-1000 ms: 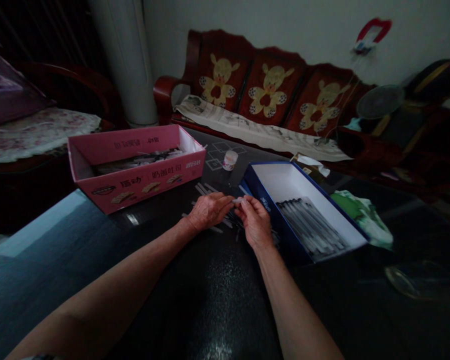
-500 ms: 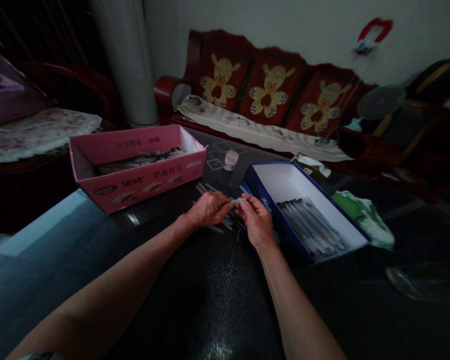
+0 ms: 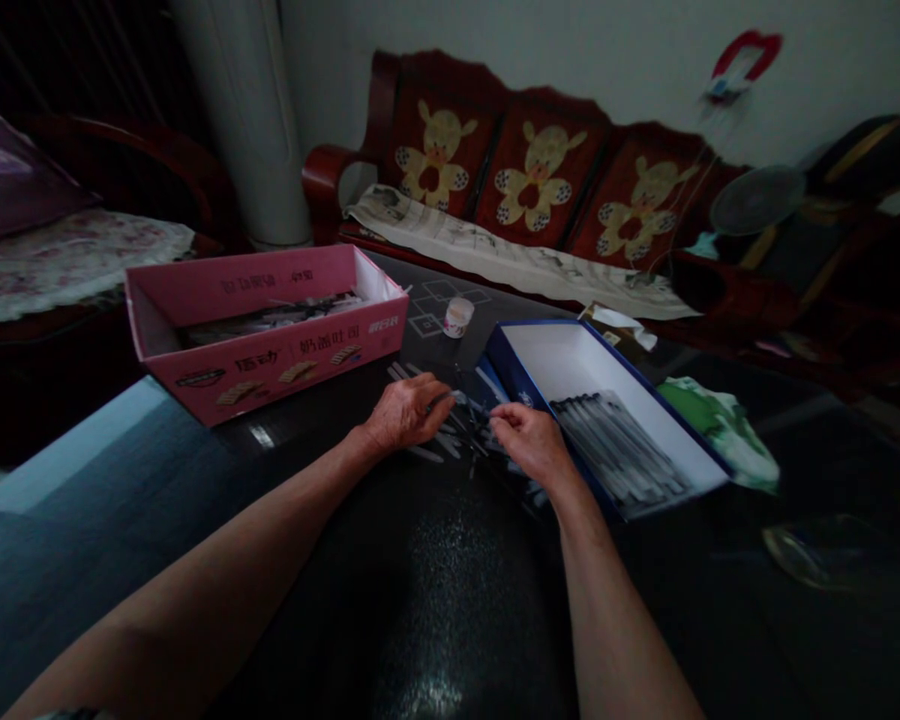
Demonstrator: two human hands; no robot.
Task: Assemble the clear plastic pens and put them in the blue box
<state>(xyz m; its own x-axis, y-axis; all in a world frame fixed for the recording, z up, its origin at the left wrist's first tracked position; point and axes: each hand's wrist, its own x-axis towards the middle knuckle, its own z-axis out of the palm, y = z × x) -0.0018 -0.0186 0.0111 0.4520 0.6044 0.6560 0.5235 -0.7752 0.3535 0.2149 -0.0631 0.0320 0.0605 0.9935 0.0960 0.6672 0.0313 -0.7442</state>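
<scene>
Over the dark table, my left hand (image 3: 411,412) is closed on a slim pen-like stick (image 3: 459,398) with a pale, see-through end pointing right. My right hand (image 3: 531,438) is closed in a pinch at the right end of a thin, greyish piece; whether it is the same stick or a separate sleeve is too blurred to tell. Beneath and between both hands lies a loose pile of dark and clear slim sticks (image 3: 425,453). Just right of my right hand, a blue box (image 3: 607,350) with a white inside holds a row of similar dark-ended, translucent sticks (image 3: 621,448).
A pink carton (image 3: 300,365) with more loose sticks stands at the left. Behind the pile is a small white tub (image 3: 458,317). A green and white packet (image 3: 724,430) lies right of the blue box. A wooden sofa (image 3: 525,190) stands beyond the table.
My hands have moved apart from being together at one pale piece. The right hand has shifted right and slightly down, the left slightly left.
</scene>
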